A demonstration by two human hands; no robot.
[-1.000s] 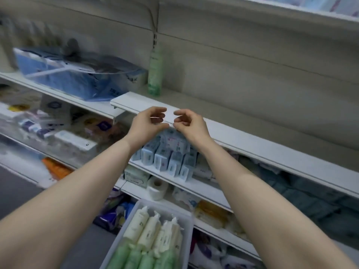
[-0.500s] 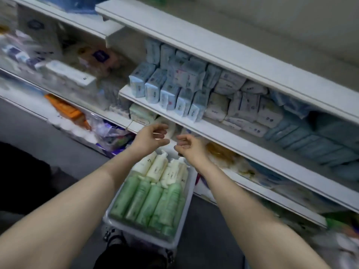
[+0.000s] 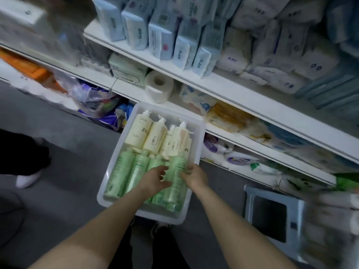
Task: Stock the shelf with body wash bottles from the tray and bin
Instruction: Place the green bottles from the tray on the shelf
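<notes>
green body wash bottle lies in white tray; left hand and right hand grip its sides, fingers curled.

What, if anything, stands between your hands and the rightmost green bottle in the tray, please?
Nothing visible: the right hand curls its fingers round the green bottle at its right edge, and the left hand lies against its left side.

Bottles crowd the tray; open floor lies left.
</notes>
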